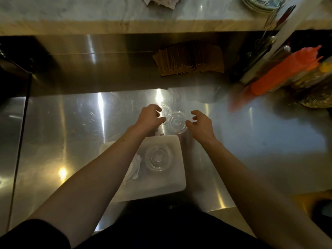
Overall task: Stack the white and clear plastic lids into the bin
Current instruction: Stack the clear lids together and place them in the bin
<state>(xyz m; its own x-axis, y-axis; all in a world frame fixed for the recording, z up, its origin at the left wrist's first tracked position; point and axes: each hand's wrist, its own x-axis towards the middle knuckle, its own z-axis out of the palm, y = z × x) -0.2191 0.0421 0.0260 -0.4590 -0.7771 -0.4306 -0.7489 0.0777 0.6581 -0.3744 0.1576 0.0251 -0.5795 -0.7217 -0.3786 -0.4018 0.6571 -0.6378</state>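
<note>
- Bin (pixel 179 178): white, rectangular, sitting on the steel counter (pixel 71 123) right in front of the person, prob. so both hands are reaching past it w/o stretching; taken as landmark for all places below.
- Stack of clear lids (pixel 159 158): lying inside the bin, toward its far right part; white lids (pixel 133 169) are resting in the bin's left part, partly hidden by the left forearm. Sorting by type appears to be under way.
- Loose clear lid (pixel 176 122): lying flat on the counter just beyond the bin's far edge, between the two hands; a 2nd clear lid (pixel 163 112) is lying beyond it, to its left, partly under the left hand's fingers.
- Left hand (pixel 150 118): palm down, fingers curled and apart, hovering over the 2nd lid; contact cannot be told.
- Right hand (pixel 202 124): fingers spread & bent, thumb tip just beside the loose lid's right rim; not yet gripping.
- Both forearms are extending over the bin, approx. parallel.
- Judgement: pickup step for the lids left outside the bin.
</note>
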